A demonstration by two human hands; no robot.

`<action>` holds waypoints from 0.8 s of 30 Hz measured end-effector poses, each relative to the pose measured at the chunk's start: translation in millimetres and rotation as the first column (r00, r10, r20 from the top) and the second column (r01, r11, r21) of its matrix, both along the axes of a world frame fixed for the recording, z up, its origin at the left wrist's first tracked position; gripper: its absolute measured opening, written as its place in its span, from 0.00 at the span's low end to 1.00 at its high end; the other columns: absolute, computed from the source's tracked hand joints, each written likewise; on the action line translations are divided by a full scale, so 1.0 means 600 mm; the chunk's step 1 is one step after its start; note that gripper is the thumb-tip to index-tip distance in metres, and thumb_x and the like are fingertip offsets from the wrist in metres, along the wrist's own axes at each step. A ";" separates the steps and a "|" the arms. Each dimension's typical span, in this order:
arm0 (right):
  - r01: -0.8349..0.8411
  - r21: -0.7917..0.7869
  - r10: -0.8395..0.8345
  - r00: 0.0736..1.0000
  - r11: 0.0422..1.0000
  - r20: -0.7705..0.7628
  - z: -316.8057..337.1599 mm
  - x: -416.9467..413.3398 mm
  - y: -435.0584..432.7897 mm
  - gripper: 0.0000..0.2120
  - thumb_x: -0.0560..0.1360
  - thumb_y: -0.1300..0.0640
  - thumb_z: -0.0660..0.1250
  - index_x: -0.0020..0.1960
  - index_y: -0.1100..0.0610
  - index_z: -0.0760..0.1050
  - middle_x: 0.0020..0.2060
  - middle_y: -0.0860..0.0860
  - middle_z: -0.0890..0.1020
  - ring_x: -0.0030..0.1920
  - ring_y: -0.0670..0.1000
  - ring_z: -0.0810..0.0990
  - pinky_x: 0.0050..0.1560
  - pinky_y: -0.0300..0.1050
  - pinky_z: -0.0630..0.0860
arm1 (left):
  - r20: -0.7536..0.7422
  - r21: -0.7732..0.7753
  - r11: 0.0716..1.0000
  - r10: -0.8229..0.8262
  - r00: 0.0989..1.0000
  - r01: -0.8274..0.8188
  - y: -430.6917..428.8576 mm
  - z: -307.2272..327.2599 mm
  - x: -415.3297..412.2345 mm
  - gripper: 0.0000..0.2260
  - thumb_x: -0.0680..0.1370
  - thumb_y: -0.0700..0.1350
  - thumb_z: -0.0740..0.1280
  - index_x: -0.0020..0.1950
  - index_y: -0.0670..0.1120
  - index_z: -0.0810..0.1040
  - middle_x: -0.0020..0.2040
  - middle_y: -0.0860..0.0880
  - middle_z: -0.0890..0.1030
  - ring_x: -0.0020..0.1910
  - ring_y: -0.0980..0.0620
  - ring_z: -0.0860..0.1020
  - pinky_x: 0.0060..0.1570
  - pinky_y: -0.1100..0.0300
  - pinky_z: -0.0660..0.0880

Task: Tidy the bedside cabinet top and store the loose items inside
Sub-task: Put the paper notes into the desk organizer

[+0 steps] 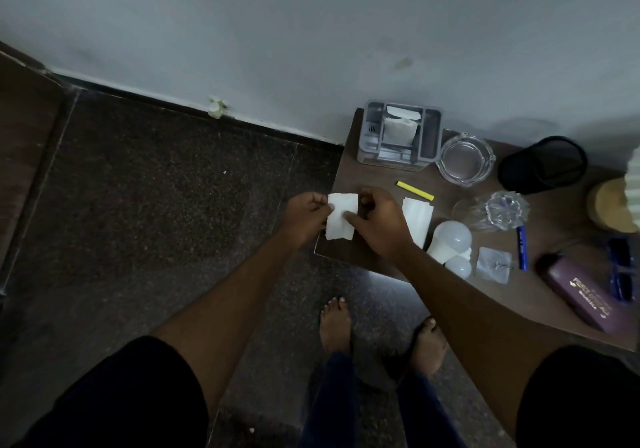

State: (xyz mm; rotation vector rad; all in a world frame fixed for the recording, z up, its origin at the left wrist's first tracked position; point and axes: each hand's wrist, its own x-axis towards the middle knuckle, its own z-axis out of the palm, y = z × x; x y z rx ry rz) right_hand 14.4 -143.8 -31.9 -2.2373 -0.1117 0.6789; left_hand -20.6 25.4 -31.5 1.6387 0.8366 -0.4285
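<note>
Both grips pinch one small white paper tissue [342, 216] over the near-left corner of the dark brown wooden worktop [540, 288]: left hand [304, 217] has its left edge betw. thumb & fingers, right hand [379, 224] has the right edge, thumb lying across the sheet. Just beside the right hand, at 3 o'clock, a second white folded tissue [417, 219] lies flat on the worktop. At 1 o'clock from the held tissue, a thin yellow stick [415, 190]; beyond it, at 12–1 o'clock, a grey plastic organiser tray [400, 135] w/ white paper in its middle compartment, against the wall. Right of the tray, a clear glass ashtray [465, 160], then a black mesh cup [542, 165]. At 4 o'clock from the right hand, two white LED bulbs [450, 246] touching, w/ a blue pen [522, 248] & maroon spectacle case [585, 300] further right. Bare feet on dark speckled floor [173, 187] at 6 o'clock.
</note>
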 end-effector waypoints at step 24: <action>0.245 0.081 -0.255 0.953 0.966 0.165 0.128 0.125 -0.132 0.11 0.74 0.53 0.73 0.40 0.59 0.79 0.33 0.53 0.82 0.32 0.46 0.78 0.35 0.47 0.76 | 0.318 0.173 0.961 -0.262 0.911 0.216 -0.150 0.160 0.188 0.10 0.78 0.36 0.69 0.59 0.36 0.80 0.56 0.39 0.83 0.53 0.46 0.81 0.58 0.54 0.77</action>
